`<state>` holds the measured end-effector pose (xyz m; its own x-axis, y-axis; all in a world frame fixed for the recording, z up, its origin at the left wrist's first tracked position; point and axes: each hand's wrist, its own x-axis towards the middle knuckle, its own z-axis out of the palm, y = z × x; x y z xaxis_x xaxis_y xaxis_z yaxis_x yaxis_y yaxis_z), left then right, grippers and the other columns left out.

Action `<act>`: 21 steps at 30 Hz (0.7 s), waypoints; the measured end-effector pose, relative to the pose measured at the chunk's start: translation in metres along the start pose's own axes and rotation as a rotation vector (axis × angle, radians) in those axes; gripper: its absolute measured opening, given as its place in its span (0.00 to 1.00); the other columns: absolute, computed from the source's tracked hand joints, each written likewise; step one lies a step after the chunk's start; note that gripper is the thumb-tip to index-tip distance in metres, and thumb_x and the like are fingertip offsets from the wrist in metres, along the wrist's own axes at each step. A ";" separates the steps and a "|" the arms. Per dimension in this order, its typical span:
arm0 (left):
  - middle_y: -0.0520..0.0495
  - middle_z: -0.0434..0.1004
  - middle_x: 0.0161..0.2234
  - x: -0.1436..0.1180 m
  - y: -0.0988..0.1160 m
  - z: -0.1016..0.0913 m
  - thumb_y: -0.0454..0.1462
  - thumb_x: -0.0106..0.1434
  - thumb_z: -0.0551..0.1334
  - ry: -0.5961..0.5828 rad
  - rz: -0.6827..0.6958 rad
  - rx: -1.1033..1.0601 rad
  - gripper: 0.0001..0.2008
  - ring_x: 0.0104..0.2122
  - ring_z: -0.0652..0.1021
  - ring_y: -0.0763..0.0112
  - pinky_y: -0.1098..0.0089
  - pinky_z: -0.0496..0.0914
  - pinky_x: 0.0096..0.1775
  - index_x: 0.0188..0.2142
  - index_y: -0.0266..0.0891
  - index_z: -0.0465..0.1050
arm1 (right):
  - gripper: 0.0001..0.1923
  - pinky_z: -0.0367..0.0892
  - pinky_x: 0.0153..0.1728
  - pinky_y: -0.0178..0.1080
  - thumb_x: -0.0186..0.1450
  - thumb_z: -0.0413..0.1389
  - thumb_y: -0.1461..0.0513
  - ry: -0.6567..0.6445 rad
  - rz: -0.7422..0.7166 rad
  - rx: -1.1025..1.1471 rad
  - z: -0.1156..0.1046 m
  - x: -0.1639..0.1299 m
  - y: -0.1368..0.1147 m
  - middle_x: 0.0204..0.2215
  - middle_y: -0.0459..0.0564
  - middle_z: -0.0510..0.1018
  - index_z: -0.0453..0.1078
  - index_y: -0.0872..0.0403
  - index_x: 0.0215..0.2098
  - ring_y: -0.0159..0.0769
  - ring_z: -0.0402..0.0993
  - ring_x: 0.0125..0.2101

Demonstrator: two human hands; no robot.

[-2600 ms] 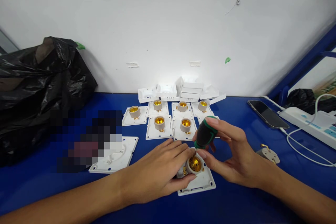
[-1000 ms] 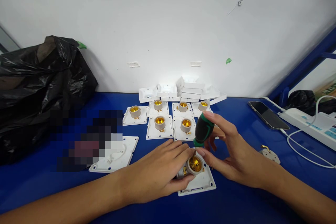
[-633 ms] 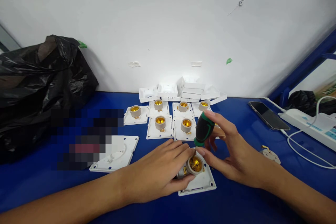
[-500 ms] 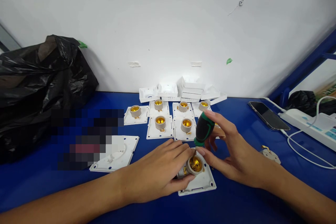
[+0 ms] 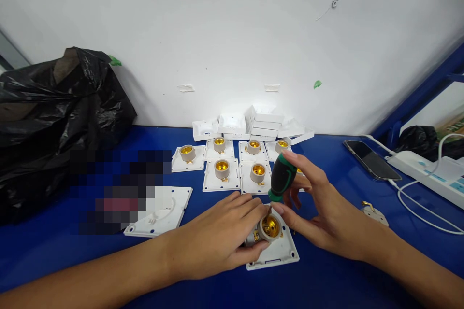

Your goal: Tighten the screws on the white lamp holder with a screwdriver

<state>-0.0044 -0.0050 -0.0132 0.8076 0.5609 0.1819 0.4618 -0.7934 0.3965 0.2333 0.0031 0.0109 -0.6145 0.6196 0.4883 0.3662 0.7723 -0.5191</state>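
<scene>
In my right hand (image 5: 315,203) is a screwdriver (image 5: 283,176) with a black and green handle, held nearly upright with its shaft down in a lamp socket (image 5: 270,228). The socket is a pale ring with a brass-coloured threaded inside, and it sits on a square white plate (image 5: 277,256). My left hand (image 5: 237,227) is closed around the socket's left side, thumb in front and fingers behind. The screwdriver's tip is hidden inside the socket. Behind my hands, several white plates bear similar lamp sockets (image 5: 222,169).
White plastic boxes (image 5: 232,124) stand stacked against the wall. A bare white plate (image 5: 177,210) lies left, beside a blurred patch. A black plastic bag (image 5: 65,111) fills the far left. To the right are a phone (image 5: 371,159), a power strip (image 5: 427,174), white cables and a loose socket part (image 5: 375,215).
Almost nothing differs. Both hands, the screwdriver and the socket keep their places; the view has shifted very slightly.
</scene>
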 end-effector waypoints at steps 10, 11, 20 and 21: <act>0.42 0.77 0.49 0.001 0.000 -0.002 0.40 0.73 0.62 -0.033 0.008 -0.022 0.11 0.49 0.77 0.56 0.55 0.68 0.56 0.52 0.39 0.68 | 0.41 0.74 0.27 0.46 0.74 0.53 0.62 -0.018 0.014 -0.049 -0.002 0.001 -0.003 0.28 0.42 0.70 0.33 0.37 0.75 0.39 0.72 0.26; 0.42 0.77 0.49 0.001 0.000 -0.002 0.40 0.73 0.62 -0.035 0.007 -0.024 0.11 0.49 0.77 0.56 0.55 0.69 0.56 0.52 0.39 0.68 | 0.41 0.74 0.26 0.46 0.74 0.53 0.62 -0.020 0.015 -0.055 -0.002 0.001 -0.003 0.28 0.42 0.70 0.33 0.37 0.75 0.39 0.72 0.26; 0.42 0.77 0.49 0.002 0.002 -0.003 0.39 0.73 0.62 -0.029 -0.005 -0.032 0.11 0.50 0.76 0.55 0.54 0.68 0.57 0.52 0.39 0.68 | 0.41 0.75 0.27 0.44 0.74 0.53 0.61 -0.023 0.022 -0.090 -0.004 0.001 -0.005 0.30 0.43 0.72 0.33 0.38 0.75 0.38 0.73 0.26; 0.42 0.77 0.49 0.001 0.002 -0.003 0.39 0.73 0.62 -0.028 -0.005 -0.033 0.11 0.50 0.76 0.55 0.54 0.68 0.57 0.52 0.39 0.69 | 0.41 0.75 0.26 0.44 0.74 0.53 0.61 -0.024 0.022 -0.092 -0.004 0.001 -0.005 0.31 0.43 0.72 0.33 0.38 0.75 0.38 0.73 0.26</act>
<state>-0.0035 -0.0051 -0.0093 0.8154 0.5579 0.1546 0.4542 -0.7821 0.4266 0.2337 0.0007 0.0164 -0.6222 0.6336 0.4598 0.4415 0.7690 -0.4623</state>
